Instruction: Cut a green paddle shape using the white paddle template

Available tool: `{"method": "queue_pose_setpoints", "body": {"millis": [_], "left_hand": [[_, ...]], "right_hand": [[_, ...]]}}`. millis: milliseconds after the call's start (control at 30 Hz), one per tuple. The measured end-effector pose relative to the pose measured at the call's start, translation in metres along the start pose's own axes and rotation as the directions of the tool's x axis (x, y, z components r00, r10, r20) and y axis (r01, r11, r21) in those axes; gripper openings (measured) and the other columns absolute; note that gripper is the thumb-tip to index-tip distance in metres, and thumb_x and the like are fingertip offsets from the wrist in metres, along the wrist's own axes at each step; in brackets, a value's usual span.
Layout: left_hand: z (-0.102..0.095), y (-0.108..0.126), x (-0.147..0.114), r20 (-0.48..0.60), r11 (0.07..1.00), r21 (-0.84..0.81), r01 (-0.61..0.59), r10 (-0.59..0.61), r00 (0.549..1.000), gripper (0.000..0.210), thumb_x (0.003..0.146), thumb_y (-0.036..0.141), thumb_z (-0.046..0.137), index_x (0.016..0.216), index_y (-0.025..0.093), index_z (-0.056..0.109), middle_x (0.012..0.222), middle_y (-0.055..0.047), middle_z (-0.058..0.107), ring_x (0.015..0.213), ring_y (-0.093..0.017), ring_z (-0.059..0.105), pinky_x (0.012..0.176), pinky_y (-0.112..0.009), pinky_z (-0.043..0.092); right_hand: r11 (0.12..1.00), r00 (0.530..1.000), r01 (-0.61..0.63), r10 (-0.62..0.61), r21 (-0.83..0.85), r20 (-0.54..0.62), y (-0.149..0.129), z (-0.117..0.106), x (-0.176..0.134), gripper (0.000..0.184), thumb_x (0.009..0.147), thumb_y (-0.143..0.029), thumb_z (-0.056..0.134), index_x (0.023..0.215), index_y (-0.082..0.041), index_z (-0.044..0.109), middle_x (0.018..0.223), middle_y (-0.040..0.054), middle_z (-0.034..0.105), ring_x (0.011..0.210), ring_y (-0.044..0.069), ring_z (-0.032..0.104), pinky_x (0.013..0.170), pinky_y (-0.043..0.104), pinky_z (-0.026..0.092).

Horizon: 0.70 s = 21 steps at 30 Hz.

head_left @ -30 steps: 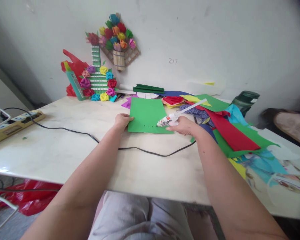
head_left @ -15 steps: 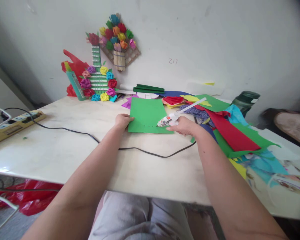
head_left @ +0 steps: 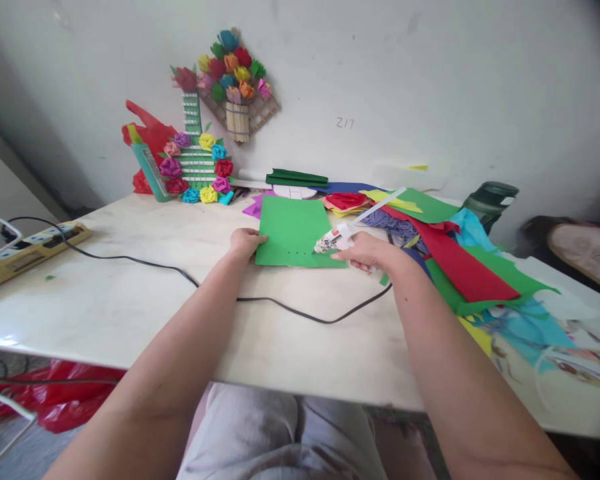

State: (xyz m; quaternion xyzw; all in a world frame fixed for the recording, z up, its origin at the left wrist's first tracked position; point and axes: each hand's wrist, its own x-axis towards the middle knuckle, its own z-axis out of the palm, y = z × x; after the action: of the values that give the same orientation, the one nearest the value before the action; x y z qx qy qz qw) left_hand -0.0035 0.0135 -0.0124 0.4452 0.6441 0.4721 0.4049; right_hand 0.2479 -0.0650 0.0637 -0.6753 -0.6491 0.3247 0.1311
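A green sheet [head_left: 295,223] of paper or foam lies flat on the table, with a short row of small dots near its front edge. My left hand [head_left: 246,244] grips the sheet's left edge, thumb on top. In my right hand [head_left: 367,253] is a white hot glue gun [head_left: 334,239], its nozzle pointing left and touching or nearly touching the sheet at the right end of the dots. A long pale glue stick [head_left: 384,204] sticks out of the gun's back. From beneath my right hand a black cord [head_left: 310,315] runs left across the table.
A yellow power strip [head_left: 35,253] lies at the left. Behind stand a guitar-shaped craft [head_left: 199,160] with paper roses and a teal bottle [head_left: 150,170]. Coloured sheets [head_left: 465,260], purple yarn [head_left: 393,227] and a dark green bottle [head_left: 490,203] crowd the right side.
The glue gun has tilted slightly, its glue stick end now lower and further left. My left hand and the green sheet stay in place.
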Motion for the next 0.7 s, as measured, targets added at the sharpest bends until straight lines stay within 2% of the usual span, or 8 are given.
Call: {"method": "queue_pose_setpoints", "body": {"millis": [200, 400, 567, 700], "left_hand": [[-0.001, -0.003, 0.005, -0.008, 0.999, 0.045, -0.017, 0.017, 1.0, 0.024, 0.052, 0.023, 0.072, 0.075, 0.016, 0.065, 0.049, 0.0, 0.054, 0.041, -0.014, 0.051, 0.043, -0.025, 0.04], [0.0, -0.006, 0.009, -0.017, 1.0, 0.029, 0.001, -0.001, 1.0, 0.029, 0.049, 0.024, 0.074, 0.076, 0.017, 0.065, 0.054, -0.001, 0.058, 0.045, -0.015, 0.054, 0.045, -0.026, 0.042], [0.001, -0.005, 0.007, -0.02, 1.0, 0.017, -0.009, 0.01, 1.0, 0.024, 0.052, 0.022, 0.073, 0.073, 0.016, 0.063, 0.051, 0.0, 0.055, 0.042, -0.013, 0.051, 0.044, -0.025, 0.042], [0.0, -0.005, 0.007, -0.013, 1.0, -0.001, -0.006, 0.006, 1.0, 0.027, 0.051, 0.022, 0.073, 0.076, 0.016, 0.063, 0.056, -0.002, 0.058, 0.043, -0.014, 0.052, 0.043, -0.026, 0.042]], "right_hand": [[0.999, 0.999, -0.033, 0.033, -0.038, 0.005, -0.007, -0.002, -0.003, 0.029, 0.067, -0.037, 0.068, 0.075, -0.015, 0.051, 0.04, -0.0051, 0.043, 0.033, 0.007, 0.037, 0.034, 0.02, 0.031], [0.981, 0.999, -0.017, 0.023, -0.193, 0.031, -0.014, -0.007, 0.003, 0.028, 0.068, -0.038, 0.066, 0.07, -0.015, 0.049, 0.039, -0.004, 0.044, 0.034, 0.009, 0.04, 0.035, 0.021, 0.033], [0.972, 0.999, -0.027, 0.036, -0.235, 0.036, -0.016, -0.01, 0.006, 0.026, 0.07, -0.036, 0.064, 0.07, -0.016, 0.047, 0.041, -0.0034, 0.045, 0.034, 0.009, 0.041, 0.037, 0.022, 0.035], [0.962, 0.998, -0.039, 0.05, -0.272, 0.036, -0.02, -0.011, 0.004, 0.026, 0.07, -0.036, 0.063, 0.067, -0.016, 0.047, 0.04, -0.0022, 0.046, 0.035, 0.01, 0.042, 0.037, 0.023, 0.036]]}}
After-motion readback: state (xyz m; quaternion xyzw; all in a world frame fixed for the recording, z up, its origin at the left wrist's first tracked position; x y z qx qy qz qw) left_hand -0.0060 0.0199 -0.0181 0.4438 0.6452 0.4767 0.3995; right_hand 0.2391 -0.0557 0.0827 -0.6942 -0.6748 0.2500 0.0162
